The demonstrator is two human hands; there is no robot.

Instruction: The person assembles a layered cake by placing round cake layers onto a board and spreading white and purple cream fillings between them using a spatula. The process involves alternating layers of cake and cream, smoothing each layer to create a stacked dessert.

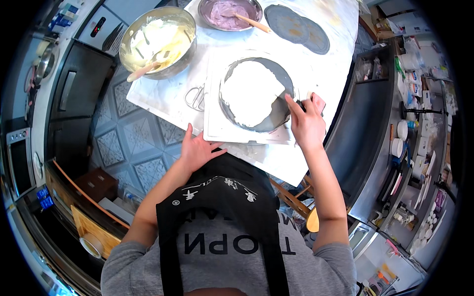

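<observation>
My right hand [309,124] grips a spreading tool by its dark handle [301,106]; its pale blade meets white cream [250,92], though glare blurs its outline. The cream covers most of a dark grey round sheet, like a crepe, inside a round mould [291,79]. Under the mould is a white square board [209,122] on the table. Fingers spread, my left hand [198,150] is at the board's near left corner and holds nothing. Whether it touches the board I cannot tell. A small pink item [319,102] shows just beyond my right hand, partly hidden.
Scissors [195,98] lie left of the board. Farther off are a steel bowl of pale cream [185,55] with a spatula, a bowl of purple paste [205,14] and two overlapping grey crepes [287,24]. A steel counter [370,122] runs along the right.
</observation>
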